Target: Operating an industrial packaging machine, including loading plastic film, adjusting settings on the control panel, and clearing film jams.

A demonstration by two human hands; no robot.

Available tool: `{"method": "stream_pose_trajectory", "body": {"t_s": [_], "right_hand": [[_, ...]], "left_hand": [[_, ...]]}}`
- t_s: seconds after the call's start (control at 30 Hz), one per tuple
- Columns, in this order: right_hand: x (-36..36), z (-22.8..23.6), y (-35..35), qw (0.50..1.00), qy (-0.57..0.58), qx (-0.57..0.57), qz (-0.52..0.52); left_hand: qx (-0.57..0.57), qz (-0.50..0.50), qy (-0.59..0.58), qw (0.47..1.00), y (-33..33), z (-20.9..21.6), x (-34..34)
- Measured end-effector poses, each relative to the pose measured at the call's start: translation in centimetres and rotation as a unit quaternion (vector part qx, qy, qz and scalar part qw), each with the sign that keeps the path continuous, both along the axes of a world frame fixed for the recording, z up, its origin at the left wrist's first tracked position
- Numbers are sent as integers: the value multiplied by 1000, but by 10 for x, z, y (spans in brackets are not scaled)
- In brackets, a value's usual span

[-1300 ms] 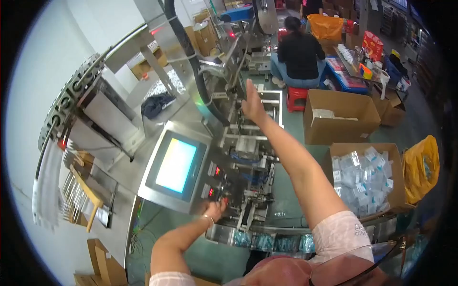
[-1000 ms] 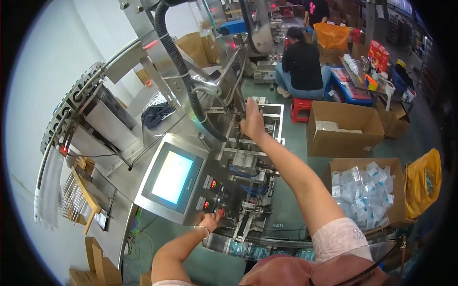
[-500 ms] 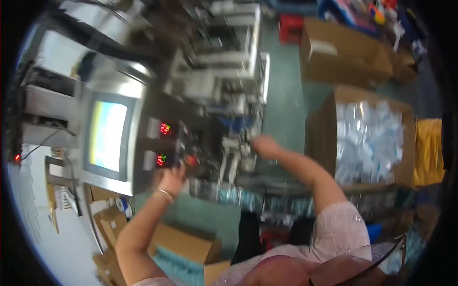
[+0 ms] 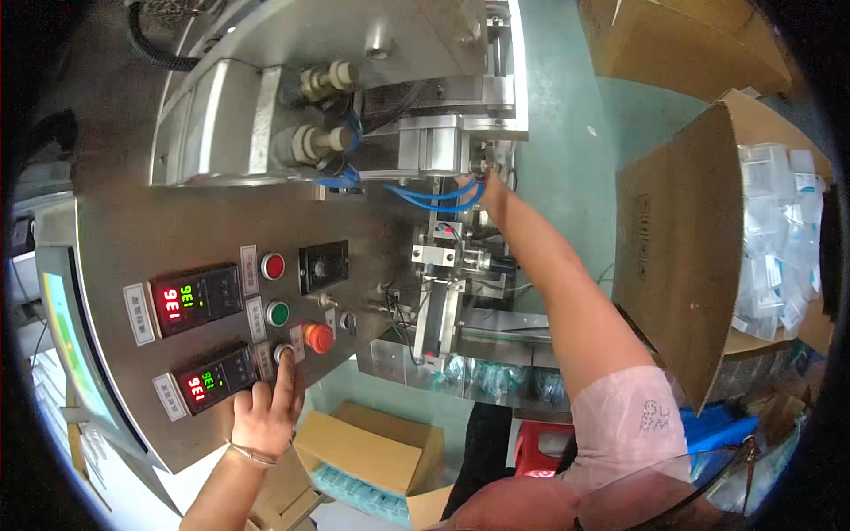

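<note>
My left hand (image 4: 265, 414) is at a steel control panel (image 4: 208, 243). Its index finger is stretched out with the tip on a round push button (image 4: 282, 353), while the other fingers are bent and hold nothing. A green button (image 4: 277, 312), a red button (image 4: 273, 265) and a red mushroom-shaped knob (image 4: 318, 336) sit close by. My right hand (image 4: 490, 184) reaches into the machine, beside a metal cylinder block (image 4: 440, 146) and looped blue air hoses (image 4: 434, 196). The machine parts hide its fingers, so what they touch cannot be seen.
Two lit digital displays (image 4: 197, 299) are on the panel, with a screen (image 4: 75, 332) at far left. An open carton (image 4: 677, 257) of clear packs stands at right. Below the machine are a conveyor (image 4: 522, 380) with bluish packs, another carton (image 4: 363, 442) and a red stool (image 4: 537, 447).
My view has moved closer to the machine and sharpened. My left index finger now rests on the button. The right hand has gone farther in among the machine parts.
</note>
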State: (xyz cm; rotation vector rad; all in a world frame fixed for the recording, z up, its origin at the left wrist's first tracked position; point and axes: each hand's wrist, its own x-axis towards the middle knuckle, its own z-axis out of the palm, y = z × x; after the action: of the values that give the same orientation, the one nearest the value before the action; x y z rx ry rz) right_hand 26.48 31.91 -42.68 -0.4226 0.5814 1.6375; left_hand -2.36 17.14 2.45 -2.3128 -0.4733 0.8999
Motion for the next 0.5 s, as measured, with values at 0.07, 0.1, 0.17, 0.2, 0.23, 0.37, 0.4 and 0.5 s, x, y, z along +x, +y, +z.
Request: {"method": "stream_pose_trajectory", "body": {"t_s": [0.07, 0.1, 0.17, 0.2, 0.23, 0.37, 0.4, 0.5], "right_hand": [[-26, 10, -2, 967, -243, 71, 25], [-30, 20, -9, 925, -364, 105, 31], [-31, 38, -21, 790, -590, 162, 36], [-25, 42, -23, 698, -692, 182, 35], [-21, 39, -16, 696, -694, 181, 32], [-16, 39, 5, 999, -3, -30, -29], [-17, 43, 6, 999, -14, -35, -22], [-19, 57, 3, 997, -48, -53, -5]], "left_hand": [[5, 19, -1, 1000, -1, 5, -4], [-6, 1, -4, 1000, 0, 8, -3], [-20, -21, 11, 1000, 2, 14, 2], [-19, -25, 9, 999, 3, 13, 3], [-16, -20, 18, 1000, 4, 11, 1], [-7, -19, 26, 999, 6, 8, 4], [-6, -17, 28, 999, 6, 9, 6], [-33, -8, 2, 999, 7, 11, 10]]}}
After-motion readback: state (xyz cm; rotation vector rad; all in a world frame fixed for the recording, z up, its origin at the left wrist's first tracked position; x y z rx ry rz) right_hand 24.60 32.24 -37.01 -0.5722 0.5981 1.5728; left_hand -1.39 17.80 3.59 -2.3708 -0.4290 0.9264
